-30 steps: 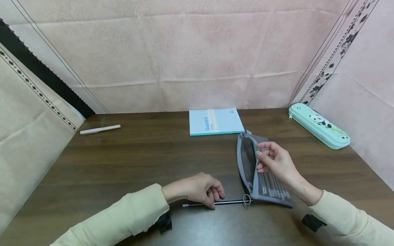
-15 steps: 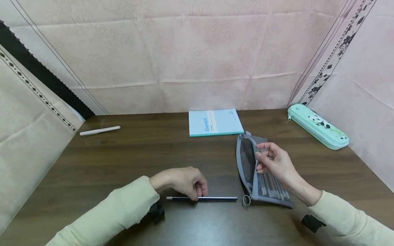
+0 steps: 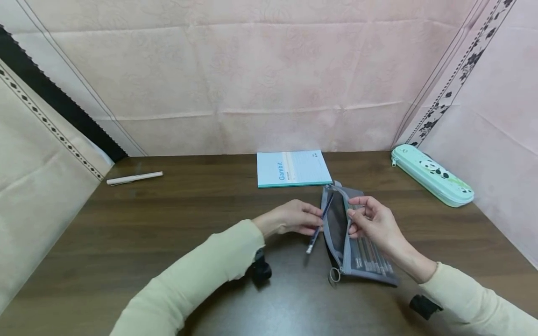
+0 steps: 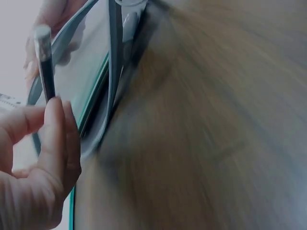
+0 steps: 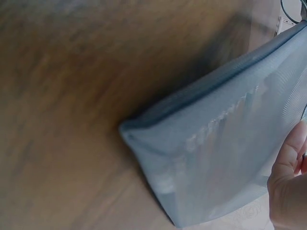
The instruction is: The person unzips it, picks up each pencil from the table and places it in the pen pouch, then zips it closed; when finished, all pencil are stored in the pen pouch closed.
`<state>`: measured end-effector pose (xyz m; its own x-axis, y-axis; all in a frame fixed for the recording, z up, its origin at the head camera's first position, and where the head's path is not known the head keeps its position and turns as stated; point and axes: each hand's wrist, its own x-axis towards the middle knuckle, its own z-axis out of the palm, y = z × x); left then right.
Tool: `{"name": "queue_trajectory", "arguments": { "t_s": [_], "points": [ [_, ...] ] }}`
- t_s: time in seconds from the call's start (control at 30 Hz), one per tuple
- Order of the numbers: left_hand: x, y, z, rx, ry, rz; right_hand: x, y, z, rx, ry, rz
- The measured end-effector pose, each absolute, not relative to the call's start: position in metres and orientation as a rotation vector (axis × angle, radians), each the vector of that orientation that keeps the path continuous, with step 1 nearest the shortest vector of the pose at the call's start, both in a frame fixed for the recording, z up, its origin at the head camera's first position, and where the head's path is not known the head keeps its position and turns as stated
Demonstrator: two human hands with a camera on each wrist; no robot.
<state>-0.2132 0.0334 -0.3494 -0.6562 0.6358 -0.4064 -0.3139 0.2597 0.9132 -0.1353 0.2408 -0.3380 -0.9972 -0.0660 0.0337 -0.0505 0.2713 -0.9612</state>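
My left hand [image 3: 296,217] pinches a dark pencil [image 3: 313,241] beside the unzipped mouth of a grey mesh pencil pouch [image 3: 371,276]. The pencil is tilted, its far end over the opening and its eraser end toward me. In the left wrist view, the silver ferrule and pale eraser of the pencil [image 4: 46,67] stick up past the fingertips. With thumb and fingers, my right hand [image 3: 374,223] holds the pouch's right opening edge. Several pencils show through the mesh of the pouch [image 5: 225,143] in the right wrist view. A ring hangs from its zipper end.
Behind the pouch lies a light blue notebook [image 3: 294,169], close to its far end. A mint pencil case [image 3: 433,175] with a panda print sits at the back right. At the back left is a white pen [image 3: 134,178]. Cloth walls border the brown table [image 3: 201,200].
My left hand has lifted the pencil off the table, turned it from lying sideways, and moved it right and away from me to the pouch mouth. The right hand keeps holding the pouch edge.
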Motion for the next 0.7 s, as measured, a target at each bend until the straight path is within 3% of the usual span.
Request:
{"name": "queue_trajectory", "arguments": {
  "t_s": [0.3, 0.7],
  "points": [
    [-0.211, 0.078, -0.355, 0.167, 1.708, 1.613, -0.136, 0.242, -0.337, -0.091, 2.515, -1.831],
    [-0.201, 0.09, -0.361, 0.186, 1.77, 1.625, -0.137, 0.242, -0.337, -0.094, 2.484, -1.849]
  ]
}}
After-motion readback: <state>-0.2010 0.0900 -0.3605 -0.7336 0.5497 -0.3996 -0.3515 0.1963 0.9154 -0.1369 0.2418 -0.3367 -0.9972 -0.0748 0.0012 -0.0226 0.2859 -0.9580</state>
